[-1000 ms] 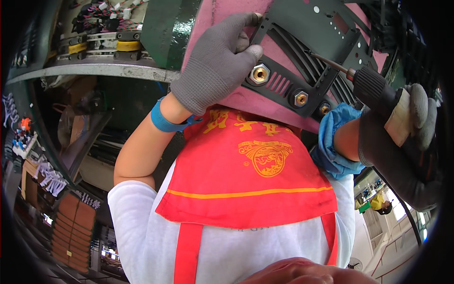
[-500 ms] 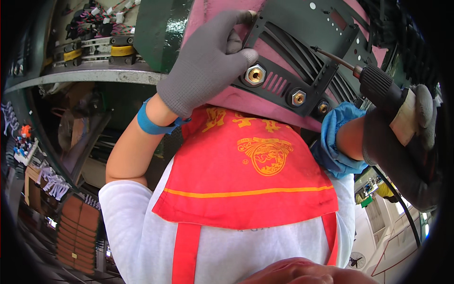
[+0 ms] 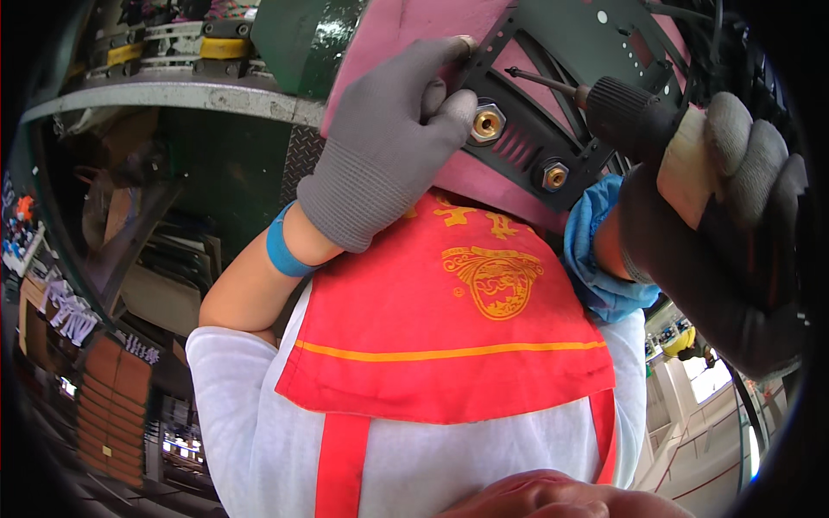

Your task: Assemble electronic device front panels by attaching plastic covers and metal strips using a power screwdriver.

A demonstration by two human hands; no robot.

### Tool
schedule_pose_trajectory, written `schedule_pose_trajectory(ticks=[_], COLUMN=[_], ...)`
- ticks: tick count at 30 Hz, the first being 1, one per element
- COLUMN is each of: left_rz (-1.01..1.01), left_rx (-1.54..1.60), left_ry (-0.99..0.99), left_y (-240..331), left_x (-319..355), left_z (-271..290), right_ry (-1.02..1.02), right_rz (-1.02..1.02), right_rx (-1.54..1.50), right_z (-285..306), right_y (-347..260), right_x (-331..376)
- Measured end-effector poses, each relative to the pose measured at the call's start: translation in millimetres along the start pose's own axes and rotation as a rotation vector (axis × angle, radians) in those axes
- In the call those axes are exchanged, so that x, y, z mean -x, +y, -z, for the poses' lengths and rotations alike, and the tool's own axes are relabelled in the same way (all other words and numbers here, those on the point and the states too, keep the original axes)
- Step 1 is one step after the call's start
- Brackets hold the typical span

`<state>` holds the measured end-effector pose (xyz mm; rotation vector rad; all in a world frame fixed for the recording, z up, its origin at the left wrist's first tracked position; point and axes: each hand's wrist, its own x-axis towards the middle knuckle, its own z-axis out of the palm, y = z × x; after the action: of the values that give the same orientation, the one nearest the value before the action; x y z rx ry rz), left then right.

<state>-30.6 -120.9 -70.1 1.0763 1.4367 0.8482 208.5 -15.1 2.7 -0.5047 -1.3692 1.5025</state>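
Note:
My left hand [image 3: 393, 129], in a grey knit glove, grips the left end of a black metal frame [image 3: 518, 99], index finger at the upper edge and thumb beside a brass fitting [image 3: 489, 124] with a hex nut. A second brass fitting [image 3: 554, 177] sits further right along the same slotted strip. My right hand [image 3: 734, 164], also gloved, is wrapped round an electric screwdriver [image 3: 630, 116]. The long thin bit points left over the frame's opening, with a small dark piece, perhaps a screw, at its tip [image 3: 511, 72]. Whether the tip touches the frame I cannot tell.
The frame lies on a pink surface [image 3: 406, 22]. Left of it runs a metal bench edge [image 3: 199, 105] with yellow-and-black parts [image 3: 223, 47] behind. A cable [image 3: 749, 406] hangs at the right. Orange-brown stacked pieces [image 3: 112, 414] stand lower left.
My right hand has brought the screwdriver leftward, so its tip is now nearer my left hand. The frame and left hand appear slightly lower and further right in the picture.

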Motion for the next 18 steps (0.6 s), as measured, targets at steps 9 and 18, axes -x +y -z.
schedule_pose_trajectory(ticks=[9, 18], left_rz=[-0.072, -0.041], left_rx=[0.083, 0.132], left_ry=[0.010, -0.004], left_y=[-2.9, 3.0], left_x=[6.2, 11.1], left_z=[-7.1, -7.8], right_ry=[-0.061, 0.213], right_rz=[-0.027, 0.514], right_rx=[0.025, 1.221], right_z=[-35.0, -91.5], right_y=[-5.2, 18.7], right_x=[-12.3, -8.0])
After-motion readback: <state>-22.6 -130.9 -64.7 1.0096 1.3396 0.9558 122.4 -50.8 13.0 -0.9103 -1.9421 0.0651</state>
